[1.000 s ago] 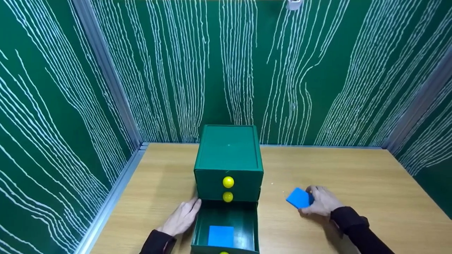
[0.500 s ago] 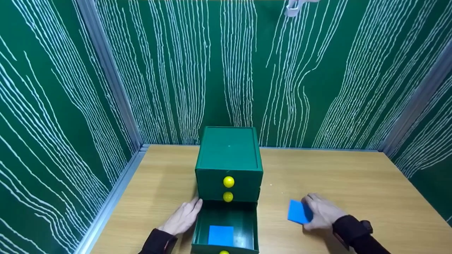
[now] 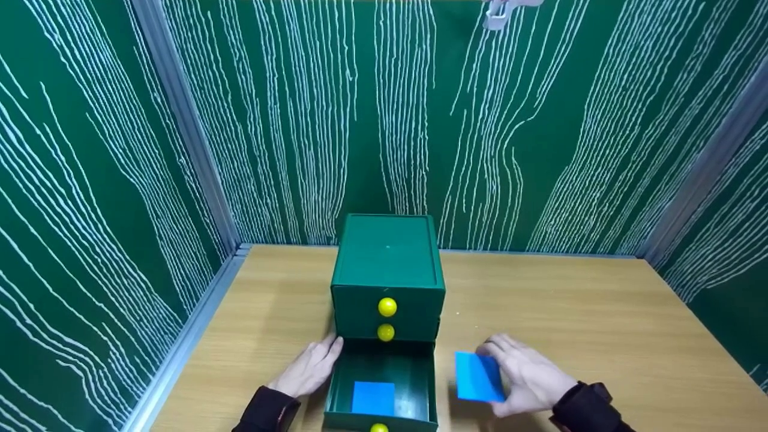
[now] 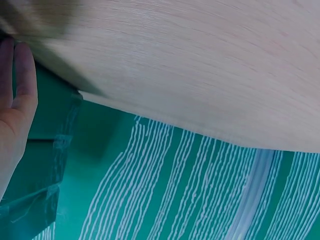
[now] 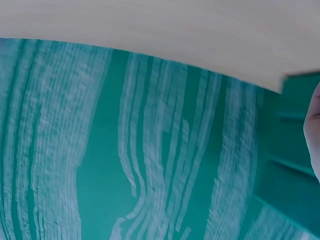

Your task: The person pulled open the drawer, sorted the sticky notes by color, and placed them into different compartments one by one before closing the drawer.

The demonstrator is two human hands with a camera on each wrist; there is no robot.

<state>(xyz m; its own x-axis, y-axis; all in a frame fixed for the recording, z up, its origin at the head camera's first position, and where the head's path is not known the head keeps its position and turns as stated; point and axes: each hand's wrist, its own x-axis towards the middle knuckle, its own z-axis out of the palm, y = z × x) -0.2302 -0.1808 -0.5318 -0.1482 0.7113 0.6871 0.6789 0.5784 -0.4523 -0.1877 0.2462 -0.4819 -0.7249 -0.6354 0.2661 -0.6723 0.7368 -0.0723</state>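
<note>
A: Which step is judged to be in hand?

B: The carrying of a blue card (image 3: 478,377) toward the open bottom drawer (image 3: 384,372) — the card is pinched in the right hand (image 3: 528,378), fingers curled round its far edge, and is held just off the drawer's 3 o'clock wall, above the table (image 3: 600,324). It is not yet over the opening.

A: And the left hand?

B: The left hand (image 3: 309,369) is laid flat, fingers straight, against the chest (image 3: 387,270) at its 9 o'clock side, where the drawer leaves the body. Nothing is gripped; the chest seems merely to be steadied. The same flat fingers (image 4: 17,85) are seen in the left wrist view.

A: What is called for next?

B: By this reading, the card must be brought toward 9 o'clock, lifted over the drawer wall and lowered flat. A second blue card (image 3: 373,397) is already lying on the drawer floor toward 6 o'clock, so bare floor is left mainly at 12 o'clock, under the two shut drawers' knobs (image 3: 387,307).

A: Edges and room?

B: The drawer wall is the edge to be cleared — a tilted card could be caught on it. Open table is left at 3 o'clock; a metal rail (image 3: 186,342) bounds the 9 o'clock side.
</note>
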